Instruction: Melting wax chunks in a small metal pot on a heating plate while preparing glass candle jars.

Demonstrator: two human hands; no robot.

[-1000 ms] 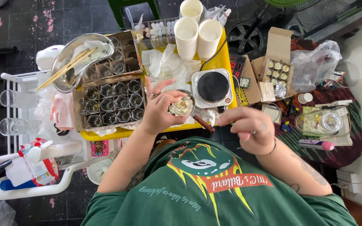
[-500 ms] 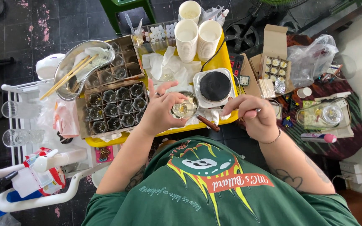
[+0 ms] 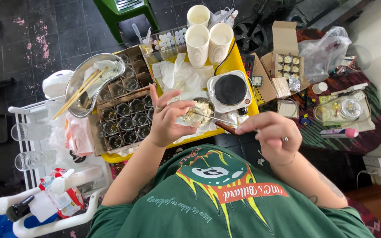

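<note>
The left hand (image 3: 169,118) now cups a small glass jar (image 3: 196,115) tilted toward the person, thumb and curled fingers pressed round its side while the index and little fingers stand spread and free; a second ago that jar sat lower and more upright in the same palm; the right hand (image 3: 270,136) has drawn back toward 4 o'clock from the jar and pinches the end of a thin metal stirring tool (image 3: 214,119) between thumb and fingertips, its tip reaching across to the jar mouth at 9 o'clock from the hand; earlier that hand was closer in, just beside the jar; judging by this, pale filling is being worked or levelled inside the jar, held above the yellow tray (image 3: 239,61); at 1 o'clock from the jar stands a small electric hotplate (image 3: 230,90); at 9 o'clock a cardboard box of empty jars (image 3: 126,119); at 12 o'clock stacked paper cups (image 3: 210,42)
</note>
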